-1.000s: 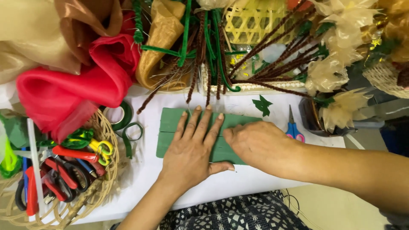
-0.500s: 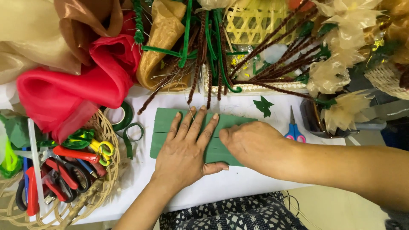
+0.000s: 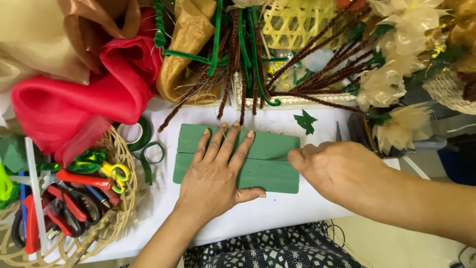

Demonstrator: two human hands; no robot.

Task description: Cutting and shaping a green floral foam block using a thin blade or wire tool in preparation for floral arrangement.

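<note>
The green sheet [image 3: 267,164] looks like matt, smooth paper or felt; which one cannot be told. The red cloth [image 3: 74,109] is thin and glossy. The basket [image 3: 121,198] is rough woven cane. The brown stems [image 3: 307,74] look fuzzy, the desk [image 3: 277,213] white and matt.

A craft worktable for making artificial flowers. At nine o'clock a wicker basket [image 3: 124,198] holds scissors [image 3: 89,179]; at twelve lie pipe cleaners [image 3: 248,54] and red fabric [image 3: 79,109]. Fabric flowers [image 3: 391,84] crowd two o'clock.
</note>
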